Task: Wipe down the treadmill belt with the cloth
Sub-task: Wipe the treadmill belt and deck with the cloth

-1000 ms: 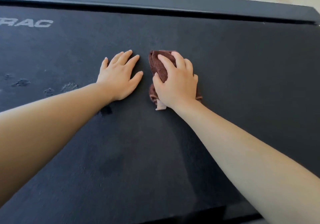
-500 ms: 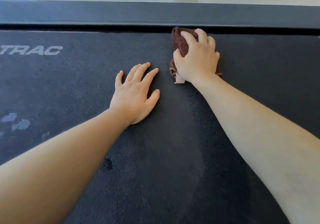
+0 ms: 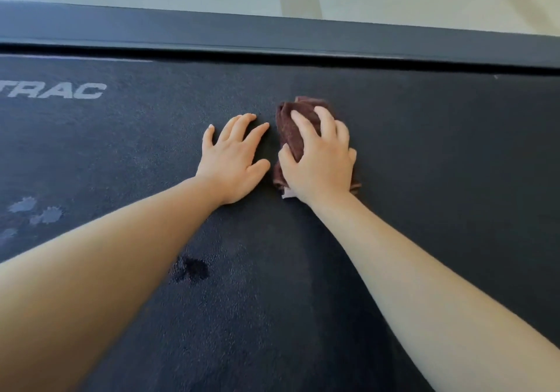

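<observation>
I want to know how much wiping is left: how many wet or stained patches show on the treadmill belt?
2 areas. A pale cluster of splotches lies at the belt's left edge, below the lettering; one dark spot sits beside the left forearm. The arms may hide more.

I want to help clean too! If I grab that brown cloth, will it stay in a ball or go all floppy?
Probably floppy: the cloth looks soft and crumpled, bunched only because the right hand presses it. It likely weighs little, and should drag rather than slide on the belt.

two hands (image 3: 233, 164), one brown cloth (image 3: 291, 131), one treadmill belt (image 3: 439, 155), one side rail (image 3: 272, 32), four wet spots (image 3: 191, 269).
</observation>
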`<control>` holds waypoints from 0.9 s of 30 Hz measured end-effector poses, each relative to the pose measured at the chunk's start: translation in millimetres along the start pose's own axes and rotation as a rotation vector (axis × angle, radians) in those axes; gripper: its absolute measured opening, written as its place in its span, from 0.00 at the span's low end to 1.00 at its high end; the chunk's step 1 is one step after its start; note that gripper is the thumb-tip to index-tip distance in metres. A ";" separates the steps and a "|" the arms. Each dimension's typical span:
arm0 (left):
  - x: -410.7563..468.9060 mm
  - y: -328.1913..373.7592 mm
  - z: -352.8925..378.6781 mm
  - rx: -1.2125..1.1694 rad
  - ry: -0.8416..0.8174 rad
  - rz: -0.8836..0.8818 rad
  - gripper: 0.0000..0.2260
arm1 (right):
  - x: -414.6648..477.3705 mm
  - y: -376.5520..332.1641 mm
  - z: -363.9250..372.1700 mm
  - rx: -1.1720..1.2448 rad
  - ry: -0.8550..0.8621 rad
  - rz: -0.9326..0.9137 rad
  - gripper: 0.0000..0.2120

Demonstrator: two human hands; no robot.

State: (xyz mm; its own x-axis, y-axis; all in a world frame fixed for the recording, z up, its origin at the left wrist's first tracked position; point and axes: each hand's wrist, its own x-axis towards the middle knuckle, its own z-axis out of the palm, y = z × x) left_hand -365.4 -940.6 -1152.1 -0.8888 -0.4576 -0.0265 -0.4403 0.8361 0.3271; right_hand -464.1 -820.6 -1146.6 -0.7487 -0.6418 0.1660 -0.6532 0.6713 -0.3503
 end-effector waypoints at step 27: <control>-5.6 -63.6 -5.9 0.142 0.130 -0.176 0.29 | 80.1 -40.0 30.7 0.043 -0.028 -0.088 0.25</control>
State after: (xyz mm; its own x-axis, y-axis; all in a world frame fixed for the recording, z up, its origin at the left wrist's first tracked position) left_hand -331.6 -993.0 -1167.2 -0.7771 -0.6271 0.0532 -0.6083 0.7701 0.1919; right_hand -494.5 -910.2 -1147.6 -0.6847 -0.7083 0.1719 -0.7103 0.5956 -0.3752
